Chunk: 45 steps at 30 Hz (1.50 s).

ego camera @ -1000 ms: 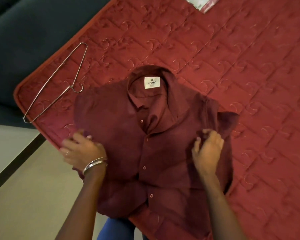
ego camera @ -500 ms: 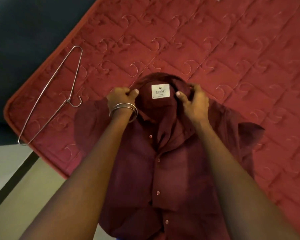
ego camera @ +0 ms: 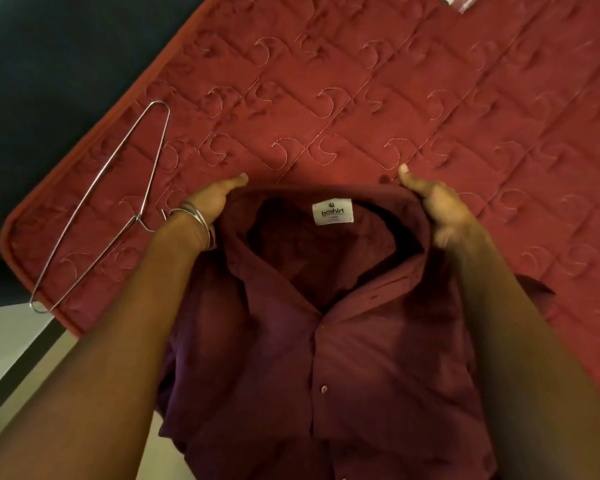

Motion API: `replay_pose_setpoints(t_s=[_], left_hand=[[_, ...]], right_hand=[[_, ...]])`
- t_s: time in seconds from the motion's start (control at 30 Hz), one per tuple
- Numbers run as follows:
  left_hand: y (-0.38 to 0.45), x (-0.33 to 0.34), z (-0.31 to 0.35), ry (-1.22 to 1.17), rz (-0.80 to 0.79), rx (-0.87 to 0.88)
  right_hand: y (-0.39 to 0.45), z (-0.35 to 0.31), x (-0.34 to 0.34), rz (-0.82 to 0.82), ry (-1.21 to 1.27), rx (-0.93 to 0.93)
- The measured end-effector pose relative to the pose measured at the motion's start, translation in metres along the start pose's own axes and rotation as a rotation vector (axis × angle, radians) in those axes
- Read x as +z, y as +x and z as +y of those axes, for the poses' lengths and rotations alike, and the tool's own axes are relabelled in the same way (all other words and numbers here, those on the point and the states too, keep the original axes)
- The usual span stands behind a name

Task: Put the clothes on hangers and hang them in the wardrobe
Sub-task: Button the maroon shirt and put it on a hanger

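Head view — maroon shirt (ego camera: 326, 358), buttoned

white neck label (ego camera: 333, 212) reading "boshirt", inside maroon shirt (ego camera: 361, 358) collar, smaller print unreadable

Plenty of bare quilted mattress (ego camera: 378, 98) beyond the shirt collar (ego camera: 326, 271); only the wire hanger (ego camera: 101, 209) lies off left near the edge, just beside the left hand (ego camera: 212, 202).

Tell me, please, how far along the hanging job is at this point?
Early. Done: the maroon shirt lies spread on the red quilt. In hand: the left hand and right hand hold its collar at either side. Left: the wire hanger lies unused beside it; no wardrobe in view.
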<state>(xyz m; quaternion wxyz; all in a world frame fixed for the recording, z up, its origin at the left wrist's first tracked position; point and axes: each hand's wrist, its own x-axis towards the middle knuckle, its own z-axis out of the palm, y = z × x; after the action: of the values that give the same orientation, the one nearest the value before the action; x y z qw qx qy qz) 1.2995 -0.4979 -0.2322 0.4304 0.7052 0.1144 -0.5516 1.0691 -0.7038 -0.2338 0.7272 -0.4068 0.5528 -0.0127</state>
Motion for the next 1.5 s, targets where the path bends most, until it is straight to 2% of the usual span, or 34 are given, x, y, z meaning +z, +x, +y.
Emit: replay_pose_setpoints(t_s=[0.07, 0.17, 0.23, 0.3, 0.37, 0.47, 0.57, 0.63, 0.77, 0.87, 0.93, 1.0, 1.07, 1.1, 1.13, 1.17, 1.23, 1.27, 1.37, 1.43, 1.5], left_hand=[[0.005, -0.001, -0.003, 0.051, 0.087, 0.029], [0.006, 0.0, -0.012, 0.389, 0.227, 0.301], [0.001, 0.003, -0.022, 0.712, 0.293, 0.514], [-0.011, 0.011, -0.029, 1.108, 0.457, 0.663], [-0.021, 0.023, -0.031, 1.326, 0.564, 0.674], [-0.023, 0.041, -0.037, 1.439, 0.549, 0.538], [-0.028, 0.049, -0.035, 1.389, 0.57, 0.53], [-0.032, 0.052, -0.029, 1.308, 0.634, 0.549], [-0.036, 0.056, -0.014, 1.044, 0.703, 0.532], [-0.028, 0.052, -0.006, 0.749, 0.659, 0.54], [-0.022, 0.051, -0.006, 0.778, 0.582, 0.568], [-0.019, 0.049, -0.013, 0.774, 0.392, 0.588], [-0.017, 0.044, -0.027, 0.558, 0.212, 0.524], [-0.016, 0.038, -0.035, 0.471, 0.199, 0.519], [-0.017, 0.032, -0.044, 0.43, 0.226, 0.55], [-0.017, 0.023, -0.054, 0.421, 0.279, 0.602], [-0.02, 0.006, -0.073, 0.385, 0.407, 0.7], [-0.02, -0.005, -0.082, 0.375, 0.475, 0.741], [-0.025, -0.036, -0.108, 0.486, 0.725, 0.794], [-0.03, -0.063, -0.114, 0.593, 0.907, 0.698], [-0.036, -0.099, -0.114, 0.773, 1.067, 0.46]], right_hand=[[-0.002, 0.0, -0.002, 0.033, -0.158, -0.051], [-0.009, 0.004, -0.009, 0.104, -0.309, -0.295], [-0.017, 0.012, -0.009, 0.145, -0.392, -0.46], [-0.017, 0.027, -0.007, 0.321, -0.656, -0.548], [-0.019, 0.044, 0.001, 0.516, -0.845, -0.486], [-0.028, 0.059, 0.019, 0.589, -1.019, -0.44], [-0.04, 0.053, 0.029, 0.696, -1.101, -0.456], [-0.048, 0.046, 0.03, 0.734, -1.023, -0.436], [-0.065, 0.04, 0.031, 0.748, -0.824, -0.534], [-0.074, 0.04, 0.039, 0.784, -0.75, -0.464], [-0.072, 0.041, 0.044, 0.846, -0.737, -0.487], [-0.063, 0.045, 0.048, 0.724, -0.574, -0.591], [-0.053, 0.051, 0.048, 0.401, -0.278, -0.542], [-0.049, 0.057, 0.047, 0.22, -0.169, -0.472], [-0.047, 0.063, 0.047, 0.085, -0.114, -0.427], [-0.048, 0.068, 0.046, 0.008, -0.167, -0.426], [-0.054, 0.081, 0.045, -0.035, -0.272, -0.463], [-0.056, 0.087, 0.042, 0.007, -0.297, -0.504], [-0.057, 0.105, 0.034, 0.292, -0.351, -0.639], [-0.057, 0.111, 0.035, 0.379, -0.325, -0.657], [-0.057, 0.111, 0.047, 0.328, -0.326, -0.663]])
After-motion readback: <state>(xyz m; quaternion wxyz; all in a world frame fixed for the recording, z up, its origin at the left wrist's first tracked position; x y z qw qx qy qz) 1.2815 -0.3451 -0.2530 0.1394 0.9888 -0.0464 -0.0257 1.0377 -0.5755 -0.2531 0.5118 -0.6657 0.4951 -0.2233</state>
